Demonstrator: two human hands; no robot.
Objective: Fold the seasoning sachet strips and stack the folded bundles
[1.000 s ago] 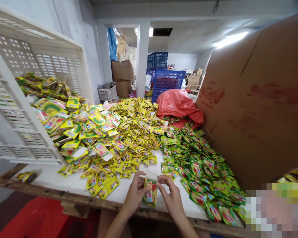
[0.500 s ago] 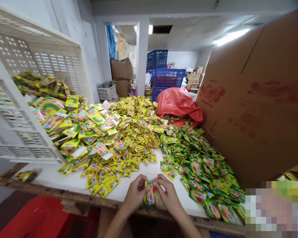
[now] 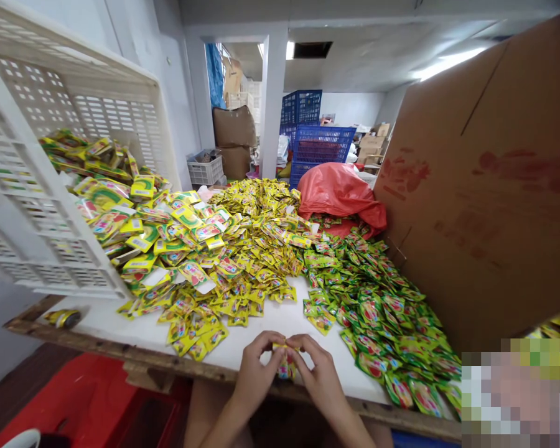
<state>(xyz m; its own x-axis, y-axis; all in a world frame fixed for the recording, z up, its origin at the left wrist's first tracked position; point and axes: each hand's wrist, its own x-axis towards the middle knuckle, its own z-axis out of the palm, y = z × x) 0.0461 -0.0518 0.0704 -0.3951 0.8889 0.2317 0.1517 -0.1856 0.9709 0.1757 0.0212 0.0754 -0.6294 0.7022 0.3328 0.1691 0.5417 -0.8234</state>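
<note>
Close to the table's front edge, a small yellow-and-green packet (image 3: 287,369) with pink and white lettering stands between my hands. My left hand (image 3: 259,368) pinches its left side, and my right hand (image 3: 315,369) pinches the right side, thumbs close together. Fingers cover much of it, so I cannot tell whether it is a sachet or a small carton. Ahead to the left lie loose yellow sachets (image 3: 242,298), with yellow printed cartons (image 3: 186,214) heaped behind them. Green sachets (image 3: 382,330) spread out to my right.
A white plastic crate (image 3: 88,249) lies tipped at left, spilling cartons. A large cardboard box (image 3: 485,205) walls off the right side. Red plastic sheeting (image 3: 338,190) covers part of the back pile. A yellow roll (image 3: 65,318) sits at the table's left corner, above a red stool (image 3: 74,398).
Both hands have drawn closer together around the packet, thumbs meeting near its top. The packet's yellow top edge now shows. The view has shifted slightly to the left.
</note>
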